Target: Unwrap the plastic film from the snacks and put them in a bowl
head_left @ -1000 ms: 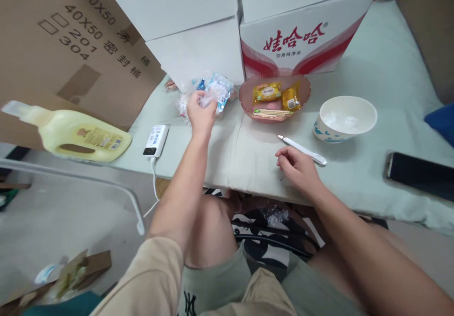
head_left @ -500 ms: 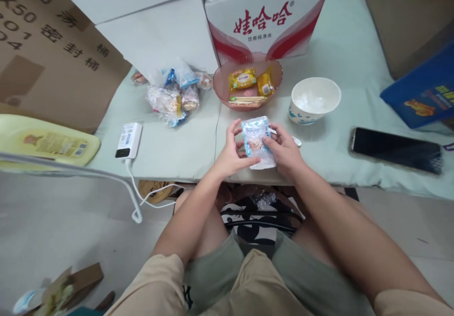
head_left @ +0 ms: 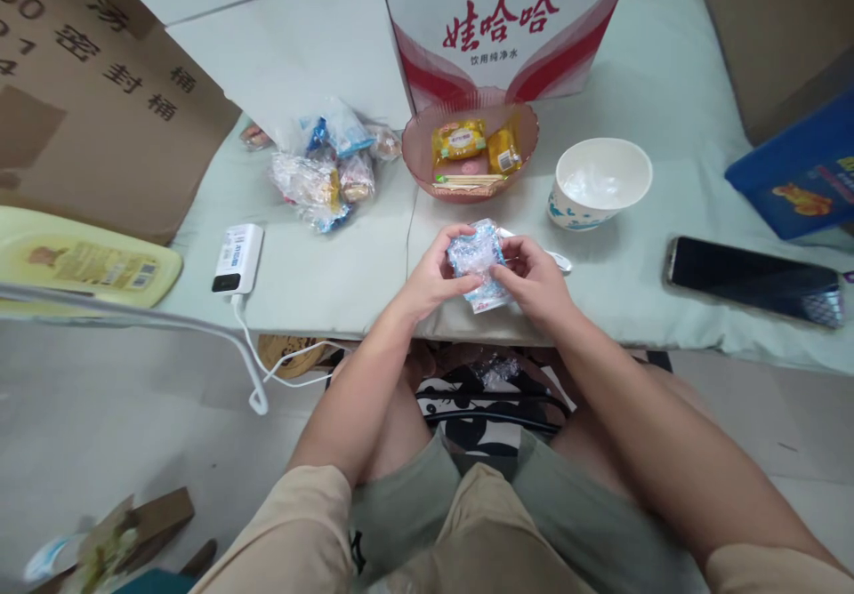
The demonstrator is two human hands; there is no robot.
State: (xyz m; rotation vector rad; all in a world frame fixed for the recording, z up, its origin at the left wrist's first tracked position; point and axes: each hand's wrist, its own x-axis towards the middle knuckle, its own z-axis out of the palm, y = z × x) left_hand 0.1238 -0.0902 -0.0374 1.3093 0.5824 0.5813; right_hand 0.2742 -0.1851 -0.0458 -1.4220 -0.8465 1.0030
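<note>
A small blue-and-white plastic snack packet (head_left: 479, 263) is held between both hands above the front of the green-covered table (head_left: 334, 292). My left hand (head_left: 432, 276) grips its left side, thumb across the front. On the right side, my right hand (head_left: 532, 281) pinches it with the thumb on its face. Glare hides most of the print, and I cannot tell whether the packet is open. A white object (head_left: 559, 261), perhaps a pair of scissors or a tool handle, lies partly hidden behind my right hand. Just beyond is a pink glass bowl (head_left: 417, 160) with yellow wrapped snacks (head_left: 460, 140) and thin sticks.
A paper cup (head_left: 580, 212) stands right of the bowl, a phone (head_left: 753, 281) farther right. Several wrapped snacks (head_left: 313, 189) are piled left, near a white power bank (head_left: 238, 258) with a cable. A yellow bottle (head_left: 86, 260) lies far left. White boxes (head_left: 494, 34) line the back.
The packet has turned in my hands, so a different, shinier face shows. My left fingers have closed in further around it. The view has shifted slightly.
</note>
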